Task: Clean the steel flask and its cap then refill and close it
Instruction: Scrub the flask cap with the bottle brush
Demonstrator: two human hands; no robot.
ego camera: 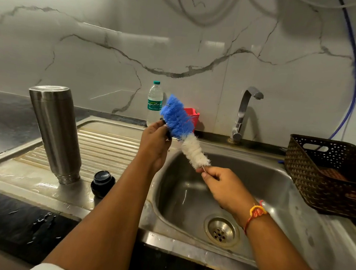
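The steel flask stands upside down on the sink's ribbed drainboard, mouth down. Its black cap sits on the drainboard just right of the flask. Over the basin I hold a bottle brush with blue and white bristles, tilted. My right hand pinches its thin wire handle at the lower end. My left hand is at the blue bristle end, fingers on a small dark piece there; what that piece is stays unclear.
The steel sink basin with its drain lies below my hands. A tap stands behind it, not running. A plastic water bottle and a red cup stand by the wall. A brown basket sits on the right.
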